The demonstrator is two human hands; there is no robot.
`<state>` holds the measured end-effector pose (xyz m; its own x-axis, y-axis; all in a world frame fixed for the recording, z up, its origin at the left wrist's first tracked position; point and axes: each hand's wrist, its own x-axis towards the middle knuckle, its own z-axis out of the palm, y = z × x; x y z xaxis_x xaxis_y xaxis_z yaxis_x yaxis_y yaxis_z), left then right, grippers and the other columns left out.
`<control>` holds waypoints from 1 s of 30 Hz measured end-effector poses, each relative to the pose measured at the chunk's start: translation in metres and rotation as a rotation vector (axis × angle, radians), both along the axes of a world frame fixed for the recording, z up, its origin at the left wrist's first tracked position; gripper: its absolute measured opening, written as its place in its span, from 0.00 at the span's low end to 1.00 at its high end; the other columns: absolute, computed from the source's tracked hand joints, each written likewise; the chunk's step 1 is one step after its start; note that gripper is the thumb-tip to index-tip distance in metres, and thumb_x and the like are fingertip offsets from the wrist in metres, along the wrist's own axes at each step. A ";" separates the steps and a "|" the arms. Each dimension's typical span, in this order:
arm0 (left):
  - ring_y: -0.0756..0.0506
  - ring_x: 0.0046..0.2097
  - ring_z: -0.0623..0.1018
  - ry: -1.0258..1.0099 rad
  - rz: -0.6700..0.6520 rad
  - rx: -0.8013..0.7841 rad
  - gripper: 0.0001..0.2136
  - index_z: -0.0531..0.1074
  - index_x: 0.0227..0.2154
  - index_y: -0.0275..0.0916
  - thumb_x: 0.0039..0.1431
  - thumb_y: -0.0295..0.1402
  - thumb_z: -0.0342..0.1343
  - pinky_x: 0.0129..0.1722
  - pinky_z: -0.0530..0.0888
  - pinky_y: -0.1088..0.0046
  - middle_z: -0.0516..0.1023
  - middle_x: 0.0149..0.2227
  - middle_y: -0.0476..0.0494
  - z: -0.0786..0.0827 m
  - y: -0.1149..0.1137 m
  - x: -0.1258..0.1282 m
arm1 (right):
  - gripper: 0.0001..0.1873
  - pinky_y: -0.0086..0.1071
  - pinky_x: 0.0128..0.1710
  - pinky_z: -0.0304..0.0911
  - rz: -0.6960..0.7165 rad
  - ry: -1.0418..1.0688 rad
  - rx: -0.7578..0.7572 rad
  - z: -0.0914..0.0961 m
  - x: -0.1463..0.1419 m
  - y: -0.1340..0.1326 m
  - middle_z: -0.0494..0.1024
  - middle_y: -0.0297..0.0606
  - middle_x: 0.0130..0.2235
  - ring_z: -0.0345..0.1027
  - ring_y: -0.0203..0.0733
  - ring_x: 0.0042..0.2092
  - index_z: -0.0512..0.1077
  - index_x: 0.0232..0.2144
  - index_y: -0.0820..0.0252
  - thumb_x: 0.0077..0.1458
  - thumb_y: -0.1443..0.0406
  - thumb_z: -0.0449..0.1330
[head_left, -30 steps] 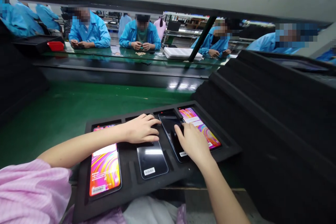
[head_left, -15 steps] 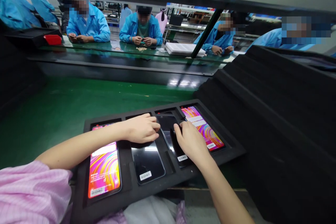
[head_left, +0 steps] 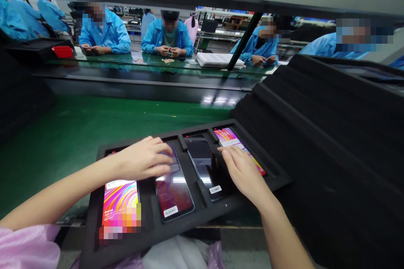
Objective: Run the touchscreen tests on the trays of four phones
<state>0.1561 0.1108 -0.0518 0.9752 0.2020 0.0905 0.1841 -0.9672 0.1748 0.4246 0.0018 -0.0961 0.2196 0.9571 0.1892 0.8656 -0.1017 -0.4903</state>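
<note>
A black foam tray [head_left: 151,231] lies in front of me with phones set in its slots. My left hand [head_left: 143,160] rests with fingers stretched flat over the top of the second phone [head_left: 173,193], whose screen glows dim red. My right hand [head_left: 244,173] lies with fingers extended over the lower part of the far right phone [head_left: 227,136], beside the dark-screened third phone [head_left: 205,164]. The leftmost phone [head_left: 121,201] shows a bright colourful screen.
A stack of black foam trays [head_left: 331,134] rises at the right. A green conveyor belt [head_left: 78,130] runs beyond my tray. Across it, several people in blue coats work at a green table with a white tray stack [head_left: 217,59] and a red box [head_left: 62,51].
My left hand slid left toward the first two phones. The second phone's screen lit up. My right hand moved from the third phone onto the far right one.
</note>
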 end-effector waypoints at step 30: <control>0.36 0.54 0.65 -0.434 0.838 0.205 0.16 0.76 0.39 0.47 0.63 0.39 0.41 0.50 0.64 0.51 0.66 0.55 0.42 -0.067 -0.064 -0.136 | 0.32 0.51 0.49 0.58 -0.042 -0.241 0.250 -0.017 0.020 -0.020 0.67 0.54 0.52 0.59 0.58 0.54 0.72 0.44 0.62 0.61 0.52 0.35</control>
<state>0.0205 0.0472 -0.1183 0.3948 0.7574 0.5201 0.7875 -0.5706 0.2331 0.4451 -0.0182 -0.1135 0.1788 0.8657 0.4676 0.9570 -0.0426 -0.2871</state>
